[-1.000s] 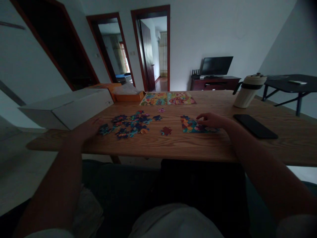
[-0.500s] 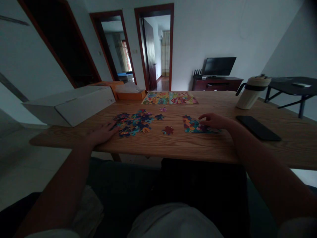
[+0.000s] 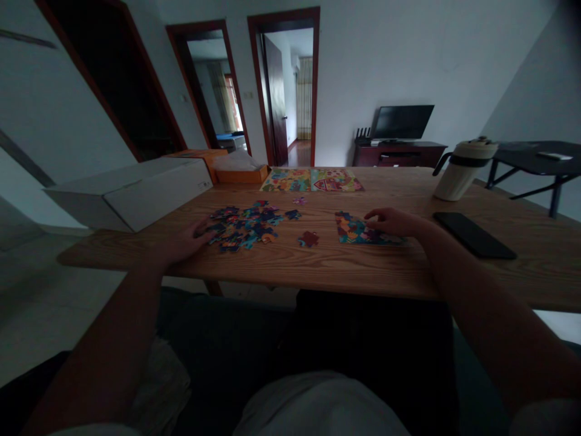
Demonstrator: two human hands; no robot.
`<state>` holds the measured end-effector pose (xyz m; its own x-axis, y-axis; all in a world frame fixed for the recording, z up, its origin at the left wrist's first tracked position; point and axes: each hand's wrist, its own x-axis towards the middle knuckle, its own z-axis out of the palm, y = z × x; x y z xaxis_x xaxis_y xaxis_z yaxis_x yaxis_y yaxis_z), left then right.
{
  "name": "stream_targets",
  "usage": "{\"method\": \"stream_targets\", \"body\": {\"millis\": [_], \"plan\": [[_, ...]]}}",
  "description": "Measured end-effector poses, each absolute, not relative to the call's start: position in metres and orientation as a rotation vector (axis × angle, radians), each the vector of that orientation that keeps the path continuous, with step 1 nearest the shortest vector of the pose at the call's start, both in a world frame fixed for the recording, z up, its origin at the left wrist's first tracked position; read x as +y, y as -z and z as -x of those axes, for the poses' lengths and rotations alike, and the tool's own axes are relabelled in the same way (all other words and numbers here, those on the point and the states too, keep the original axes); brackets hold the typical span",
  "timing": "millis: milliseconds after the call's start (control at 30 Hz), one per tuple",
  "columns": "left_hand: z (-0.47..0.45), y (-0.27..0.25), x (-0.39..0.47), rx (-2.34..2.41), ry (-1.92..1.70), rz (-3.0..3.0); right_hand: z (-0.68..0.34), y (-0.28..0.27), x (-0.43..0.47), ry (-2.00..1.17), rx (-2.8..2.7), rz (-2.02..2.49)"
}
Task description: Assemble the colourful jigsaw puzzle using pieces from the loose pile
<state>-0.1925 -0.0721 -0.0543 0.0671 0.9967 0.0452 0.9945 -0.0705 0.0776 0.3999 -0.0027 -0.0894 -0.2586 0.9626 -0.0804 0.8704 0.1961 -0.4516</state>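
At the left edge of a heap of loose jigsaw puzzle pieces (image 3: 247, 227) rests my left hand (image 3: 188, 239), its fingers apart and touching the nearest pieces. My right hand (image 3: 388, 221) lies over a partly joined section of puzzle (image 3: 351, 230), fingers stretched out with the tips on it; the palm hides its right part. Between the heap and that section sits a single reddish-brown puzzle piece (image 3: 309, 238). A small pink piece (image 3: 299, 200) lies farther back, and a dark blue piece (image 3: 293, 214) is just right of the heap.
A colourful picture sheet (image 3: 313, 180) lies at the table's far edge. White box (image 3: 136, 194) and orange tissue box (image 3: 240, 175) stand at left. To the right are a black phone (image 3: 473, 234) and a cream-coloured flask (image 3: 463, 172). The wooden table (image 3: 272, 269) ends near my lap.
My left hand has shifted slightly left, and its fingers have drawn back a little at the heap's edge. My right hand stays on the joined section.
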Motion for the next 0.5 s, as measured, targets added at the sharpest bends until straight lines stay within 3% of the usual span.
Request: {"method": "stream_targets", "body": {"millis": [500], "plan": [[0.168,0.049,-0.059,1.986,0.046,-2.369,-0.398,0.088,-0.004,-0.548,-2.277,1.785]]}}
